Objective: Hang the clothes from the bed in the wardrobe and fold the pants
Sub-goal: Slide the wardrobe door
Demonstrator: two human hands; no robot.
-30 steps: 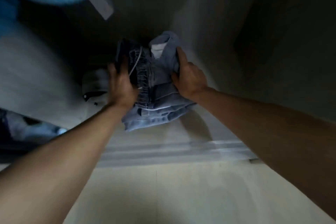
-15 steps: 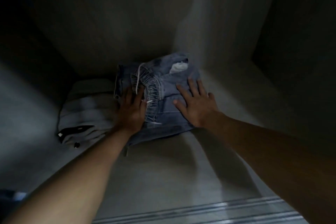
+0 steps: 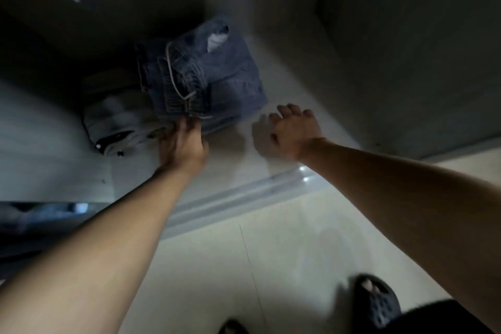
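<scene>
Folded pants (image 3: 206, 76) lie on the wardrobe floor (image 3: 298, 76) at upper centre of the frame, waistband and drawstring uppermost, touching a pale folded garment (image 3: 113, 116) to their left. Our left hand (image 3: 181, 144) reaches the near edge of the pants where the two piles meet; blur hides whether its fingers pinch cloth or merely touch it. Our right hand (image 3: 292, 133) hovers just right of the stack, fingers loosely spread, holding nothing. We judge the fold-and-stow step all but done; the next move calls for freeing both hands and fetching from the bed whatever is left to hang. The door track (image 3: 244, 192) crosses below the hands, with pale floor tile (image 3: 298, 252) and a dark sandal (image 3: 376, 304) at lower right. Nothing we see blocks the way out.
</scene>
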